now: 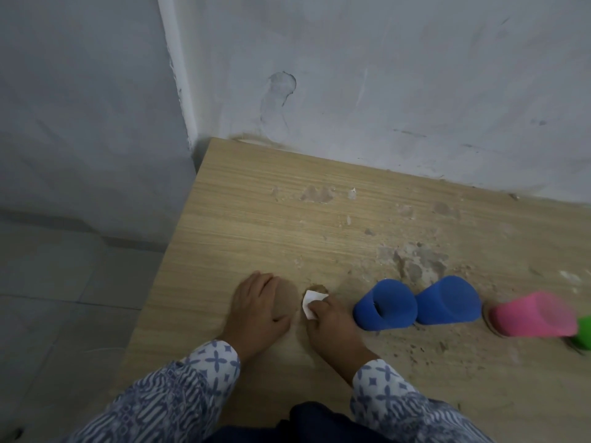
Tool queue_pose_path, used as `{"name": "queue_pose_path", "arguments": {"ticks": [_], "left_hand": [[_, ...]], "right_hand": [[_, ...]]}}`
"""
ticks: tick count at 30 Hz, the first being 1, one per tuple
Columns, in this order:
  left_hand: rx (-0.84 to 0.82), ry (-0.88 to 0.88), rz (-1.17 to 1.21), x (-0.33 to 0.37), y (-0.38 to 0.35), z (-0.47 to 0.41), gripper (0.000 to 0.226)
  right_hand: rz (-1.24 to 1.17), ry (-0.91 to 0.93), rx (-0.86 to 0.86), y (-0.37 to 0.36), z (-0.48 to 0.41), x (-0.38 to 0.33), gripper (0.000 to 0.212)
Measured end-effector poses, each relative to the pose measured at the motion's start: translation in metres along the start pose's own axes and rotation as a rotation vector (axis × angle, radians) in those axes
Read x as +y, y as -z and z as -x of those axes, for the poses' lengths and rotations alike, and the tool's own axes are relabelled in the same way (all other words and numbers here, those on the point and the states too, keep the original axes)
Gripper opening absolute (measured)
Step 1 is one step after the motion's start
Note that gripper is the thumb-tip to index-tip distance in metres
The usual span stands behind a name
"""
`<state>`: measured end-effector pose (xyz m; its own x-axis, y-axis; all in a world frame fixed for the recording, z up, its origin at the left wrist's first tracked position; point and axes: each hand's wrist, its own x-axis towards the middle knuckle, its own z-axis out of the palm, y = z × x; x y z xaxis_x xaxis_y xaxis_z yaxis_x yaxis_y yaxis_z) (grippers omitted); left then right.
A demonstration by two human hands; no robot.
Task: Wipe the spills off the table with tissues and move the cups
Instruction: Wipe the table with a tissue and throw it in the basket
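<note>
My left hand [256, 306] wraps around a brown cup [284, 298] near the left part of the wooden table [243, 212]. Just to its right, my right hand [332, 324] pinches a small white tissue [309, 303] and presses it onto the tabletop beside a small brown spill [318, 287]. Right of that hand stands a row of cups: two blue ones [385, 310] [447, 300], a pink one [531, 314], and a green one [584, 334] cut off by the frame edge. Dried smears and crumbs [415, 260] spread behind the cups.
The table sits in a corner, with a scuffed white wall [383, 91] along its far edge. Its left edge drops to a tiled floor [64, 282]. More stains [316, 194] lie near the wall.
</note>
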<state>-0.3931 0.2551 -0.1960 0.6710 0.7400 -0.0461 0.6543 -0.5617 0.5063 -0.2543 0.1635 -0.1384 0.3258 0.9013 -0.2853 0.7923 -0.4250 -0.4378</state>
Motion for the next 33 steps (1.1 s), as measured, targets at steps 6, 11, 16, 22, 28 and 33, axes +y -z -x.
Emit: {"name": "queue_pose_path", "arguments": {"ticks": [6, 11, 16, 22, 28, 33], "left_hand": [[-0.011, 0.004, -0.057, -0.006, 0.0, 0.002, 0.082], [0.029, -0.028, -0.171, -0.006, -0.003, 0.006, 0.07], [0.056, -0.054, -0.217, -0.003, -0.004, 0.005, 0.068], [0.07, -0.048, -0.205, -0.003, -0.006, 0.004, 0.068], [0.075, -0.047, -0.2, -0.002, -0.004, 0.003, 0.067], [0.069, -0.035, -0.204, -0.001, -0.005, 0.004, 0.067]], "right_hand": [[0.063, -0.02, -0.091, -0.007, -0.007, 0.006, 0.038], [-0.021, -0.058, -0.052, -0.012, -0.02, 0.007, 0.033], [0.051, -0.064, -0.055, -0.013, -0.038, 0.007, 0.037], [0.118, -0.173, -0.264, -0.023, -0.032, 0.004, 0.03], [-0.014, -0.015, -0.053, -0.011, -0.043, -0.001, 0.018], [0.034, -0.002, -0.011, -0.013, -0.031, 0.0, 0.03]]}}
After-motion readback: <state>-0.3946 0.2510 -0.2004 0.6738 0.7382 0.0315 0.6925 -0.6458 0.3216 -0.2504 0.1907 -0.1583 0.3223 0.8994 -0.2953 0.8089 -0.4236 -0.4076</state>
